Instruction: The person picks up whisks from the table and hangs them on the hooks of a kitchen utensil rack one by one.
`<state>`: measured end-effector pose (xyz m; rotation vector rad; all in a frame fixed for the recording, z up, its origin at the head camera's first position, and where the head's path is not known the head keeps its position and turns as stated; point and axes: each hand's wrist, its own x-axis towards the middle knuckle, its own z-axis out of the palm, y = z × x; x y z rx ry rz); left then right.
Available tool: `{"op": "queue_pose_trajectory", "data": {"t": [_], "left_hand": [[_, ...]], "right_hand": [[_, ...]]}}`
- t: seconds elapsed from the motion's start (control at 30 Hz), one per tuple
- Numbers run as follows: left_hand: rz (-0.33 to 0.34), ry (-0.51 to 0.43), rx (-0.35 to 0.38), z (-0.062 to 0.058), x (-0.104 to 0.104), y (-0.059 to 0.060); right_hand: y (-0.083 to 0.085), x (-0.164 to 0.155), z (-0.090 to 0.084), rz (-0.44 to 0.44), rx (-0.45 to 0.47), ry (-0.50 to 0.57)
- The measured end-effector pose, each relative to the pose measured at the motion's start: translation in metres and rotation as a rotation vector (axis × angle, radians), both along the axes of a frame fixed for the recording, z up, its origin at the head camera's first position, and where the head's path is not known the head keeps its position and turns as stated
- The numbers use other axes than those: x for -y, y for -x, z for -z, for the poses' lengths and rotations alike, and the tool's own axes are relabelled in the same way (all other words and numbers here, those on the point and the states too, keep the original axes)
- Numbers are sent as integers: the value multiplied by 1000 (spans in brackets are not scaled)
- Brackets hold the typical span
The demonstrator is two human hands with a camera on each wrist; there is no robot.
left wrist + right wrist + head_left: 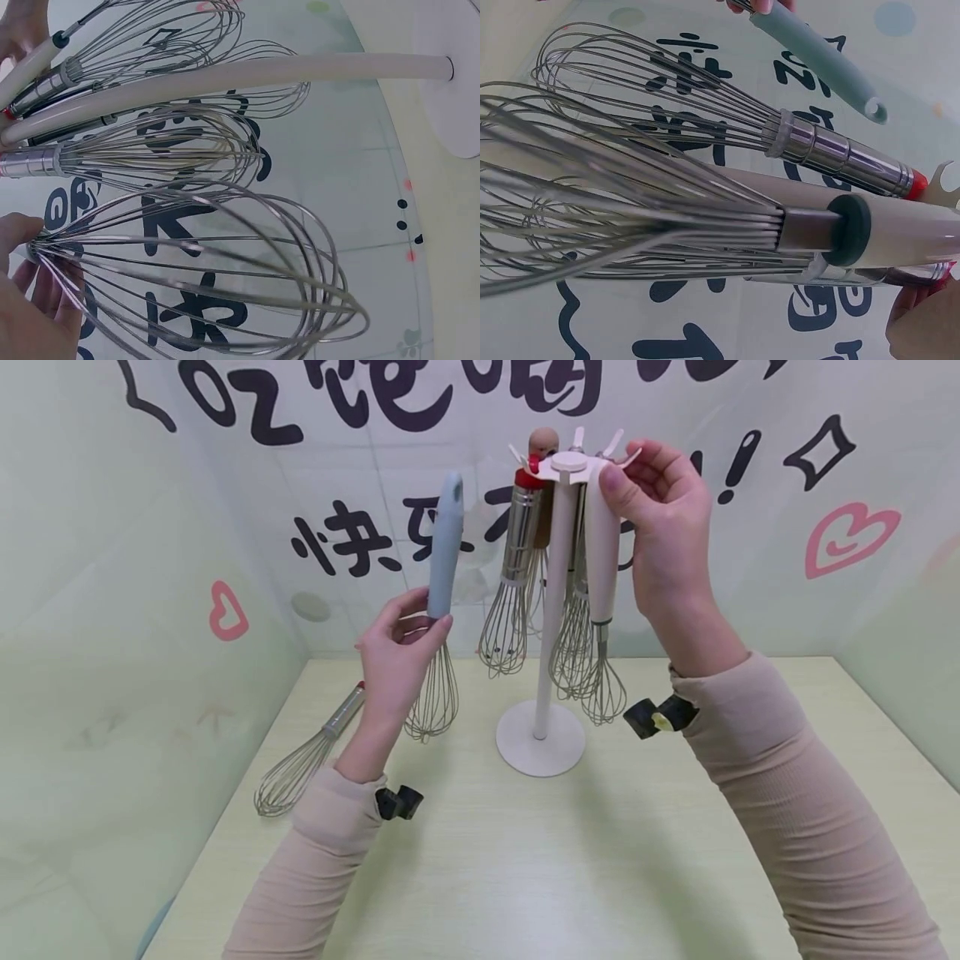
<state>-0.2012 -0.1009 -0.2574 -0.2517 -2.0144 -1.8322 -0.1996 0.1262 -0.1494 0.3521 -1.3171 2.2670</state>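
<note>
left hand [395, 652] grips blue-handled whisk [442, 602] upright, left of rack [551, 610].

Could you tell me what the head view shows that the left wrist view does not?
Only the head view shows the blue-handled whisk whole in the left hand, the right hand at the stand's top disc, and a spare whisk lying on the table. Only the left wrist view shows the held whisk's wire loops close up. Both show the stand's white pole and hanging whisks.
</note>
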Motion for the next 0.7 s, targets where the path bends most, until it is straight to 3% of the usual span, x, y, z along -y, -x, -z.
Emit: {"op": "queue_pose_trajectory", "data": {"t": [0.27, 0.7], "left_hand": [[32, -26, -30, -8, -9, -6], [66, -34, -78, -14, -20, -12]], "right_hand": [[0, -4, -2, -19, 29, 6], [1, -5, 0, -30, -4, -25]]}}
